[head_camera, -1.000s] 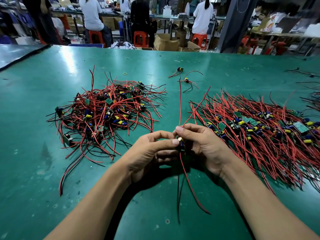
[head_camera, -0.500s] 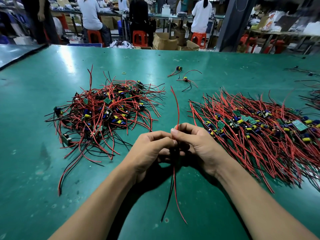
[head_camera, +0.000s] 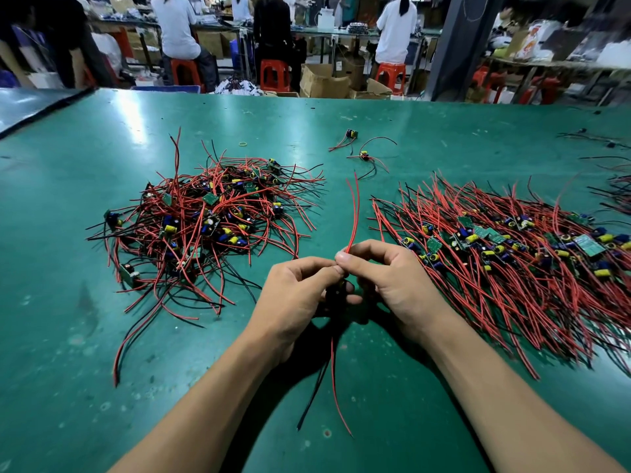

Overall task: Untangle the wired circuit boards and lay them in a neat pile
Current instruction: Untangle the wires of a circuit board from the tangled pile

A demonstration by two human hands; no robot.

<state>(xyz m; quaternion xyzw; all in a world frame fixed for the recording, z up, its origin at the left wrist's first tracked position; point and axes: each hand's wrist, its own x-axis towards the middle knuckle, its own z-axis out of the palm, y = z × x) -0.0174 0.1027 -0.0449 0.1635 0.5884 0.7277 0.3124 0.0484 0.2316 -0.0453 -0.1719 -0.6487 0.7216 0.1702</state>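
Note:
My left hand (head_camera: 297,295) and my right hand (head_camera: 392,285) meet at the middle of the green table (head_camera: 68,336), both pinching one wired circuit board (head_camera: 336,295). The board itself is mostly hidden between my fingers. Its red wires (head_camera: 353,213) rise above my right fingertips, and a red and a black wire hang down toward me. A tangled heap of boards with red and black wires (head_camera: 205,220) lies to the left. To the right lies a combed pile of boards (head_camera: 505,254) with wires running the same way.
Two loose wired boards (head_camera: 363,154) lie farther back at the centre, with a small rubber band (head_camera: 242,144) near them. More wires (head_camera: 614,186) sit at the right edge. People on red stools work at benches beyond the table's far edge.
The upper red wires have been drawn together and now stand straighter above my fingertips. The hanging wires have swung closer together. My hands have stayed in place.

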